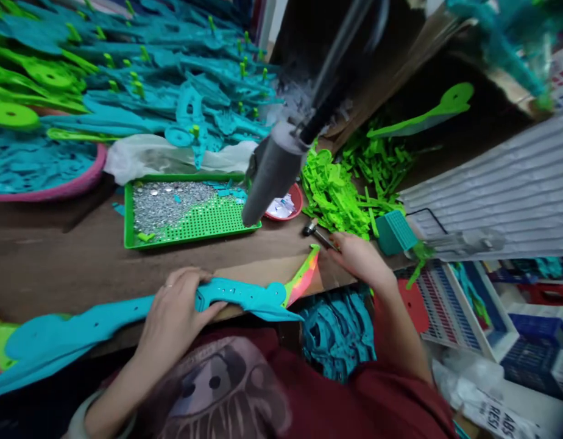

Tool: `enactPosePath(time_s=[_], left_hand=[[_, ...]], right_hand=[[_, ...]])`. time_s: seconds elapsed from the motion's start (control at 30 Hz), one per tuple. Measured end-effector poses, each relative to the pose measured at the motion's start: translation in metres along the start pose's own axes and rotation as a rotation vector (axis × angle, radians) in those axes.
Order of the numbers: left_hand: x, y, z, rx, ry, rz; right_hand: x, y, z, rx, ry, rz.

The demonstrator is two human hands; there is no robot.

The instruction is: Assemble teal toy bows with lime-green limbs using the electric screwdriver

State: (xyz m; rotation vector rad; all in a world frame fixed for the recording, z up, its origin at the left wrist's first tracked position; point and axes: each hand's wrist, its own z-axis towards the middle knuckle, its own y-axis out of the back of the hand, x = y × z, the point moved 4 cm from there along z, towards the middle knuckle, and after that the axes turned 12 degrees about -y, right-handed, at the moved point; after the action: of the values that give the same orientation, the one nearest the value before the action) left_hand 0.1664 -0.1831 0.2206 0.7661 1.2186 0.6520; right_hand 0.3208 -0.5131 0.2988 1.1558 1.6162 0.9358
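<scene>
My left hand [176, 305] is closed around the middle of a long turquoise plastic piece [245, 292], which lies along the table's front edge. Its right end carries a curved green part with a pink and orange pattern [303, 280]; a similar patterned part [2, 344] shows at the far left. To the right, my right hand [359, 256] grips the handle of a small hammer [311, 228] with a dark head, low over the tabletop. A flat brown board [263, 269] lies beneath the turquoise piece. My right fingertips are partly hidden.
A green tray [203, 231] holds many small metal bits. A grey cylindrical tool [275, 177] hangs over its right end. Lime green parts [331, 189] are heaped behind the hammer, near a teal basket [393, 233]. Turquoise parts [148, 79] cover the back left.
</scene>
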Motion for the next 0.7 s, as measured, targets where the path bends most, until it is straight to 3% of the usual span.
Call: enactPosePath(time_s=[0.1, 0.2, 0.27, 0.33, 0.4, 0.5, 0.6, 0.7], left_hand=[[-0.004, 0.002, 0.002, 0.030, 0.002, 0.007], [-0.007, 0.003, 0.003, 0.050, -0.023, 0.050], [-0.008, 0.002, 0.004, 0.057, -0.025, 0.097], [-0.008, 0.001, 0.004, 0.055, -0.026, 0.142], [-0.009, 0.000, 0.004, 0.045, -0.044, 0.171], [-0.011, -0.001, 0.003, -0.004, -0.103, 0.176], [-0.011, -0.001, 0.002, -0.041, -0.116, 0.135], [-0.010, -0.002, 0.002, -0.050, -0.040, 0.071]], right_hand=[[-0.009, -0.046, -0.012, -0.135, -0.028, 0.052], [-0.007, -0.066, -0.016, -0.296, -0.063, 0.183], [0.004, -0.055, -0.016, -0.382, -0.019, 0.326], [0.024, -0.030, -0.011, -0.418, 0.095, 0.447], [0.051, -0.001, 0.006, -0.390, 0.199, 0.445], [0.089, 0.028, 0.052, -0.274, 0.223, 0.260], [0.118, 0.038, 0.097, -0.201, 0.272, 0.187], [0.133, 0.035, 0.118, -0.177, 0.323, 0.153]])
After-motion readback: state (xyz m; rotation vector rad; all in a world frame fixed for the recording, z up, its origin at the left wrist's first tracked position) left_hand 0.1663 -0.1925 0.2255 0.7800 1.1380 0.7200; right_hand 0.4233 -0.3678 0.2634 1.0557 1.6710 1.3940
